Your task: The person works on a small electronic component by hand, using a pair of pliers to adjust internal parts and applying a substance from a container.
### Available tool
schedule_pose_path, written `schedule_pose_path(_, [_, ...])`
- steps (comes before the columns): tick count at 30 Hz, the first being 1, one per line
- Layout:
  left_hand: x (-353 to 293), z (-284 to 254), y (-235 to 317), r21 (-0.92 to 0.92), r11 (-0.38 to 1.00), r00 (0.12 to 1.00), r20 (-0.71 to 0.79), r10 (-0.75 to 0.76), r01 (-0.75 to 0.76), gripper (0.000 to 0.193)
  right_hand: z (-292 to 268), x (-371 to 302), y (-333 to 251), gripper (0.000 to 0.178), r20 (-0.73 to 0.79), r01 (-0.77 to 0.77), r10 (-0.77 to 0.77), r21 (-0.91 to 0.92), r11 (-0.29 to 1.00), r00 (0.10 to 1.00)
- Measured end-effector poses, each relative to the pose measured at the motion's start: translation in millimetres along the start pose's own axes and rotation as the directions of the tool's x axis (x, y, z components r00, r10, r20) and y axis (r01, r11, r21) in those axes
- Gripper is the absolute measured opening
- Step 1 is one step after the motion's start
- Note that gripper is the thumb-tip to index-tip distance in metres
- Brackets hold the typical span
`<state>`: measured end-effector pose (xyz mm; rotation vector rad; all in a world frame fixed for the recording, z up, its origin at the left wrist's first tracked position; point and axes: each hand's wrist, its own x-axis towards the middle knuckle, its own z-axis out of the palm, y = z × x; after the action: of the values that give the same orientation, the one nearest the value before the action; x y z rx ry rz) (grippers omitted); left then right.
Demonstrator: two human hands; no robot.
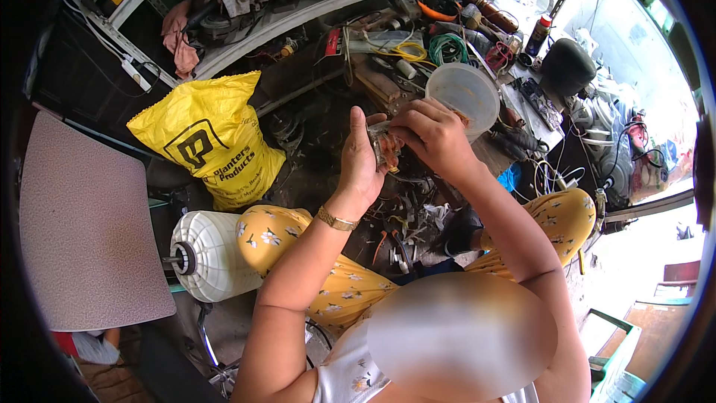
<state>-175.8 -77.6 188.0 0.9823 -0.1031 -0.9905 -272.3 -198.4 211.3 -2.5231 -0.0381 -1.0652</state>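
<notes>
Above my lap, my left hand [359, 158] is closed around a small grey metal part with copper-red pieces [385, 149], its thumb pointing up and its other fingers mostly hidden behind the part. My right hand [435, 133] is bent over the same part from the right. Its thumb and fingertips are pinched together at the part's upper edge; whatever sits between them is too small to make out. Just beyond the right hand is a translucent round plastic tub [477, 92] with something orange-brown near its bottom edge.
A yellow sack [239, 157] stands at the left, near a white ribbed plastic drum [216, 254] and a speckled flat panel [93, 224]. Tools, wire coils and a spray can [538, 36] crowd the bench ahead. Pliers [395, 245] and scraps lie between my knees.
</notes>
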Motion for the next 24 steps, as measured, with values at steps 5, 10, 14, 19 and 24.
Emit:
schedule_pose_path(5, [5.0,-5.5,-1.1,0.06,0.998,1.0,0.001,0.016,-0.016,0.056,10.1,-3.2,-2.3,0.016,-0.025,-0.072,0.074,0.052,0.996,0.997])
schedule_pose_path(10, [7.7,-8.0,-0.1,-0.052,0.999,0.999,0.044,-0.014,0.017,0.048,4.7,-7.1,-1.6,0.009,0.112,-0.377,0.363,0.39,0.84,0.925])
schedule_pose_path(14, [5.5,-7.9,-1.6,0.035,0.999,0.996,0.081,0.027,-0.03,0.04,8.0,-15.2,-1.8,0.012,0.243,-0.544,0.507,0.574,0.612,0.827])
schedule_pose_path(19, [9.3,-8.0,-5.2,0.153,0.969,0.966,0.199,0.164,-0.195,0.034,18.3,-20.4,7.9,0.035,0.237,-0.542,0.534,0.647,0.537,0.812])
schedule_pose_path(24, [18.7,-20.9,-9.3,0.214,0.885,0.898,0.258,0.357,-0.413,0.03,0.4,-10.0,-8.6,0.038,0.489,-0.661,0.457,0.644,0.385,0.743])
